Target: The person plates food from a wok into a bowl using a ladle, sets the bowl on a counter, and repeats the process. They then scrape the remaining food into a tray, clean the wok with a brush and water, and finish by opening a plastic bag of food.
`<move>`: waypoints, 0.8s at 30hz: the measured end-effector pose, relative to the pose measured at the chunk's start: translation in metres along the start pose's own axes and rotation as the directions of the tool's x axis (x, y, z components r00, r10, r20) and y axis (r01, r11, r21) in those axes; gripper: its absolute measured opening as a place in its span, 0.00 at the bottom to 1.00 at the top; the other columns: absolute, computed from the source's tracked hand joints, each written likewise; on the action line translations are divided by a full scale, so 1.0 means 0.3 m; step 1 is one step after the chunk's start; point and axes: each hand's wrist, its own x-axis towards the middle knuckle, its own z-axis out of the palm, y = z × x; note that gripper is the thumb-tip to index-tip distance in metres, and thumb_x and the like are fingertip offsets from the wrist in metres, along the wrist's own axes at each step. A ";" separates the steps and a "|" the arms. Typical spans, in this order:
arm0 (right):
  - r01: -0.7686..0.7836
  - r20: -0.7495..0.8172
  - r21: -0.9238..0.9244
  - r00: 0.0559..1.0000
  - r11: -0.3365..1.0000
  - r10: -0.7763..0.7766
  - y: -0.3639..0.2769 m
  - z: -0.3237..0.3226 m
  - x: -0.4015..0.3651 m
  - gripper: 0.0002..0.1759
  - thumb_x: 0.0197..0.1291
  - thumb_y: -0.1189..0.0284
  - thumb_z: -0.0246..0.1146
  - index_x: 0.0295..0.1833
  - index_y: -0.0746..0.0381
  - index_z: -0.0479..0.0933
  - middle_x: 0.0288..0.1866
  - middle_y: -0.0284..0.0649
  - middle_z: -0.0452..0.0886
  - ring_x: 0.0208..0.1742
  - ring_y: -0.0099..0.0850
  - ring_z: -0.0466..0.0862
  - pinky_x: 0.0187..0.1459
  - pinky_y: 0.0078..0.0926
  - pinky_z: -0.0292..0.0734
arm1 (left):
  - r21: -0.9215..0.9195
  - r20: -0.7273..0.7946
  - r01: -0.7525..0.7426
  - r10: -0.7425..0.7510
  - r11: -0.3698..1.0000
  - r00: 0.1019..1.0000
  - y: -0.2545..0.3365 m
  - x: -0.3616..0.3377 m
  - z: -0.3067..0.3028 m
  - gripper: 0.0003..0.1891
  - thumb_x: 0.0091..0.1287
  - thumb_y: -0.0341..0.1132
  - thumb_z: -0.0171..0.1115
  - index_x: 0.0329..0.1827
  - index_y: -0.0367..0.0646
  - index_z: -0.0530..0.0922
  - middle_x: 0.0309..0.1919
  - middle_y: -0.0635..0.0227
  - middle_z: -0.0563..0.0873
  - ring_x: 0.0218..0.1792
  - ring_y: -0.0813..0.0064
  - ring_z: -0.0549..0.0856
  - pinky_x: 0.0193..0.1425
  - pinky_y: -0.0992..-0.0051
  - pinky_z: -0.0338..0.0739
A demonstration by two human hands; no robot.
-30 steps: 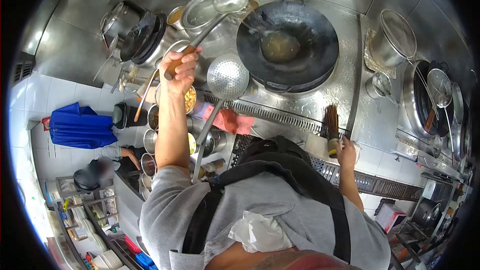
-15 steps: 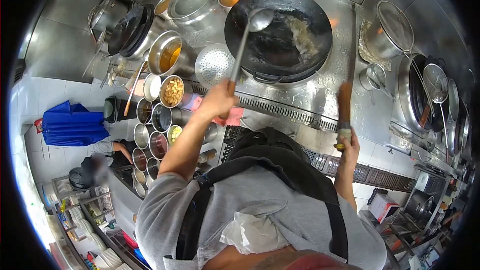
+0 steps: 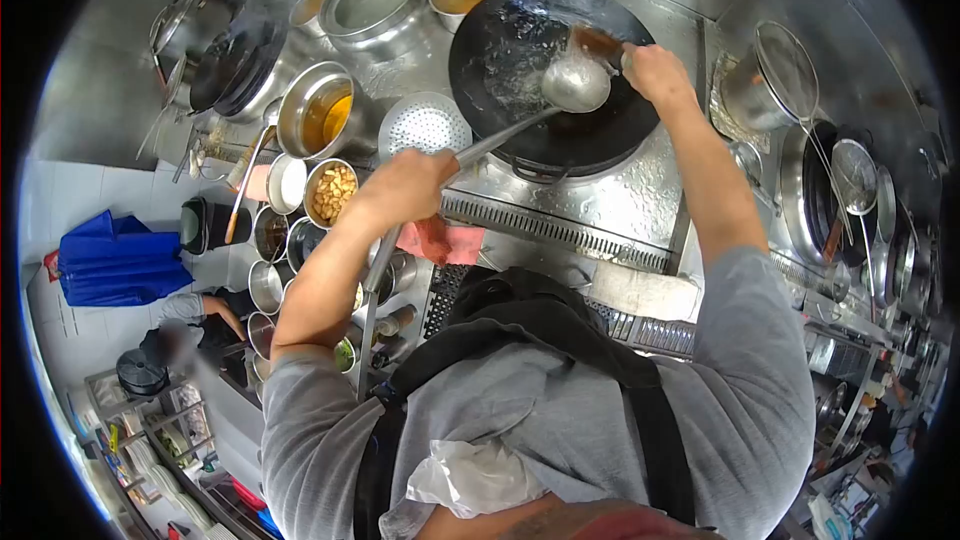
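Observation:
My left hand (image 3: 408,188) is closed round the handle of a long metal ladle (image 3: 577,85). The ladle's bowl is over the large black wok (image 3: 598,147). Farther right, my right hand (image 3: 655,73) reaches over the wok's right rim, fingers wrapped round a brown wok brush (image 3: 598,44). The brush head is inside the wok, just behind the ladle bowl, and my fingers hide most of its handle. Wet, glossy streaks show on the wok's inner surface. Left of the wok, near my left hand, lies a perforated metal strainer (image 3: 425,126).
Several metal pots of sauces and ingredients stand to the left, among them a tub of tan chunks (image 3: 331,193) and a pot of orange liquid (image 3: 320,105). A pink cloth (image 3: 460,242) lies at the counter's front edge. Strainers (image 3: 785,70) stand right. Another person (image 3: 215,315) is at lower left.
My right hand has brought the brush up from the right side of the counter into the wok. The ladle has swung lower and to the right, its bowl now near the brush.

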 end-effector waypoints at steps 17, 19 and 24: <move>0.001 -0.136 0.713 0.981 0.701 0.136 0.005 0.032 -0.292 0.29 0.48 0.65 0.69 0.60 0.52 0.77 0.48 0.51 0.82 0.49 0.49 0.82 0.54 0.38 0.75 | -0.292 -0.263 0.136 -0.217 0.947 0.940 -0.134 -0.172 0.250 0.17 0.49 0.30 0.61 0.45 0.37 0.77 0.31 0.43 0.82 0.35 0.41 0.81 0.40 0.55 0.76; 0.097 -0.075 0.386 0.994 0.917 -0.073 0.034 0.038 -0.282 0.28 0.49 0.65 0.68 0.60 0.53 0.77 0.46 0.52 0.82 0.48 0.49 0.82 0.52 0.39 0.76 | -0.251 -0.287 0.120 -0.193 0.960 0.938 -0.125 -0.173 0.259 0.17 0.50 0.31 0.61 0.45 0.38 0.77 0.30 0.44 0.82 0.34 0.43 0.82 0.39 0.57 0.76; -0.242 -0.190 0.585 0.887 0.774 0.421 0.111 -0.122 -0.349 0.26 0.50 0.64 0.67 0.59 0.53 0.77 0.46 0.53 0.82 0.49 0.49 0.82 0.52 0.38 0.76 | -0.772 0.016 0.217 -0.324 0.597 0.946 -0.097 -0.224 0.318 0.13 0.53 0.28 0.62 0.42 0.36 0.76 0.23 0.57 0.80 0.19 0.70 0.77 0.21 0.73 0.69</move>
